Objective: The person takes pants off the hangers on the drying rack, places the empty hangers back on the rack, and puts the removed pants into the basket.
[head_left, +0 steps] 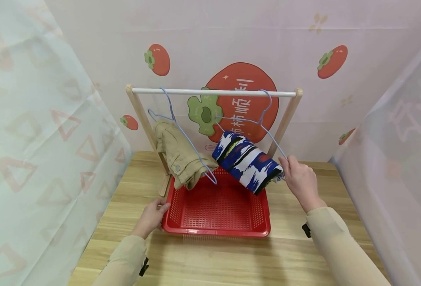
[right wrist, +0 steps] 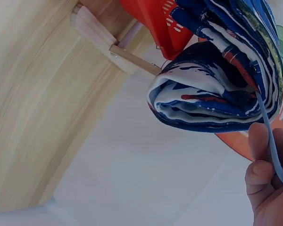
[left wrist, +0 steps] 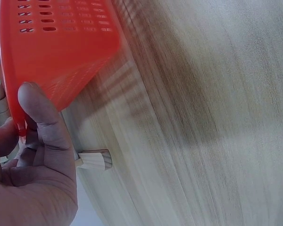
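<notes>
My left hand pinches the left rim of a red plastic basket between thumb and fingers, as the left wrist view also shows. The right hand grips the lower right corner of a blue hanger, whose hook is at the rod. Over that hanger, tilted down to the right, hangs a folded garment printed in blue, white, black and red. Its layered folds show beside my fingers in the right wrist view. Khaki trousers or shorts with a button hang folded on a second blue hanger.
A rack with a white rod and wooden legs stands at the back of the wooden table. The basket sits in front of it, below both garments. Printed cloth walls enclose the back and sides.
</notes>
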A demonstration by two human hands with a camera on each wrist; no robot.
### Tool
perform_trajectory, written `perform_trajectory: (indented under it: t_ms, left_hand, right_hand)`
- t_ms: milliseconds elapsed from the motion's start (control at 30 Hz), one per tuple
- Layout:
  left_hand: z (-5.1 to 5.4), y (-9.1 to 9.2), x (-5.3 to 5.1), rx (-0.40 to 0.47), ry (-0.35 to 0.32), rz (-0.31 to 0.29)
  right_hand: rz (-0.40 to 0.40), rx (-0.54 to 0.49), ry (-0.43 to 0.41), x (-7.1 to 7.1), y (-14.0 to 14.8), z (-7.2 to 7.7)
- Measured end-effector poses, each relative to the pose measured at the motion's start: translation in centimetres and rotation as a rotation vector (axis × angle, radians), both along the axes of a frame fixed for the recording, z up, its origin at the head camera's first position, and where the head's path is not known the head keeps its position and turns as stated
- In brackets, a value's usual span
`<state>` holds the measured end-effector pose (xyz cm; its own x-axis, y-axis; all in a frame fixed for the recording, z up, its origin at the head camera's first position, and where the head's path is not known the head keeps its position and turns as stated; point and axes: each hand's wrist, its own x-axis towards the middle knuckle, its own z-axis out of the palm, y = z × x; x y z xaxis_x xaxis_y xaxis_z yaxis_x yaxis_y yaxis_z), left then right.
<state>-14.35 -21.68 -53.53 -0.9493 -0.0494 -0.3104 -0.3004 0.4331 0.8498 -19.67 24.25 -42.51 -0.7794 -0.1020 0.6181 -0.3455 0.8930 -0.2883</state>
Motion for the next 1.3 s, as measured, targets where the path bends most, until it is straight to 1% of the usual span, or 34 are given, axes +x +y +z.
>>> perform_trajectory:
  t_ms: [100,233,367,500,733,967,1100,1300]
  left_hand:
    - [-0.1,0.0,-0.1,0.003,0.001,-0.007]
    - [-0.2,0.0,-0.1,0.005,0.0,-0.004]
    - [-0.2,0.1,-0.2,0.007,-0.004,0.003]
    - [0.0,0.2,-0.2,0.013,-0.004,0.006]
    - [0.0,0.1,-0.2,0.018,0.002,0.008]
    - [-0.1,0.1,-0.2,0.023,0.0,0.018]
    - [-0.2,0.1,-0.1,0.032,0.002,0.024]
    - [-0.4,0.0,-0.1,0.042,-0.008,0.024]
  right_hand:
    - [0.02,-0.012,0.008,-0.3,0.2,-0.3]
    - [0.052,-0.059,-0.011,-0.4,0.4,-0.3]
    - [0.056,-0.098,-0.02,-0.2,0.6,-0.3]
    - [0.057,-0.11,0.032,-0.2,0.9,-0.4]
    - [0.084,-0.089,0.149,-0.2,1.4,-0.2]
    - [0.112,-0.072,0.208,0.0,1.7,0.3]
    - [0.119,-0.092,0.255,0.1,1.8,0.8]
    - [0.135,-0.144,0.261,0.3,1.8,1.3]
